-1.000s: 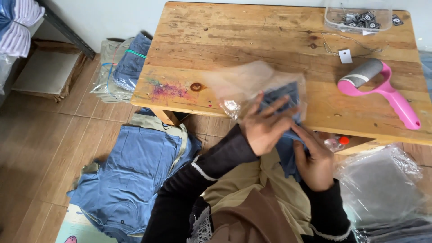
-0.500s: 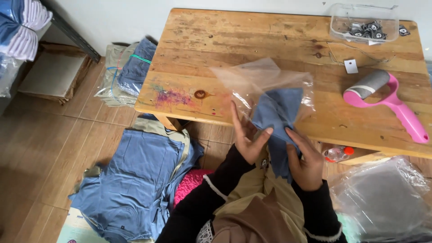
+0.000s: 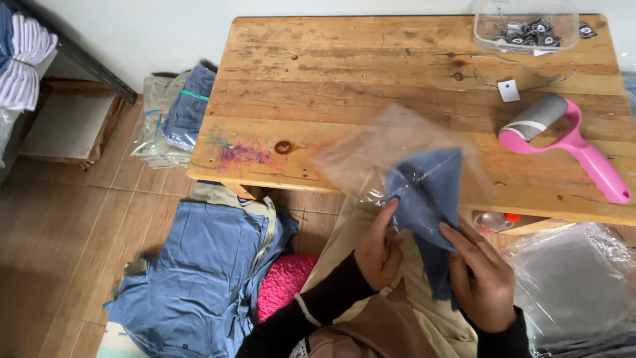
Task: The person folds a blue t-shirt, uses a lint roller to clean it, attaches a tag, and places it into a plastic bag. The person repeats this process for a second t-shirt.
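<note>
Seen from above: a folded blue cloth half inside a clear plastic bag, over the near edge of a wooden table. Left hand closed on the bag's open lower edge and the cloth's left side, fingers pointing up. Right hand gripping the cloth's lower right part, thumb and fingers pinched on the fabric hanging below the table edge. Bag blurred and crumpled, its upper end lying over the tabletop.

On the table, far right corner: a clear rectangular plastic box with small dark pieces inside, too small to tell apart. Just below it, a small white square tag on a thin string, lying flat on the wood. Near the right edge, a pink lint roller with a grey roll, handle pointing toward the near right corner. A purple-pink stain near the table's left front corner.

On the tiled floor, left of the table: a clear bag of folded blue and pale garments, tied with green string. Below the table edge, a heap of blue garments spread out, a bright pink fuzzy thing just beside it. At the right, a stack of clear plastic packages, grey inside. At the far left, white and blue folded cloth on a shelf.
</note>
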